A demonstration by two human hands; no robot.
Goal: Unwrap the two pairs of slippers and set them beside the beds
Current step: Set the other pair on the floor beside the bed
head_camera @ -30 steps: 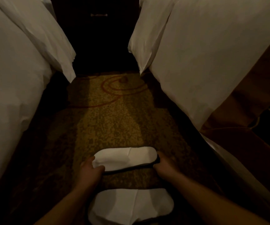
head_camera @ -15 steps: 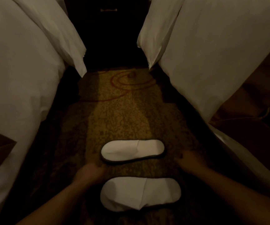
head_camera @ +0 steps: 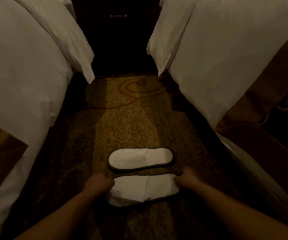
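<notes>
In the dim light we cannot make out the nightstand (head_camera: 118, 32) at top centre beyond its handle, and both beds (head_camera: 18, 75) are cut off by the frame edges. Half a second ago our hands hovered off the carpet (head_camera: 131, 122); now the left hand (head_camera: 99, 185) and right hand (head_camera: 185, 179) clamp the near slipper (head_camera: 144, 190) by its ends, low centre. The far slipper (head_camera: 140, 158) lies just above it, untouched.

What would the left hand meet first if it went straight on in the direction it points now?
The left hand already touches the near slipper at one end. Going straight on, it would probably meet the far slipper next, though depth is unclear.
</notes>
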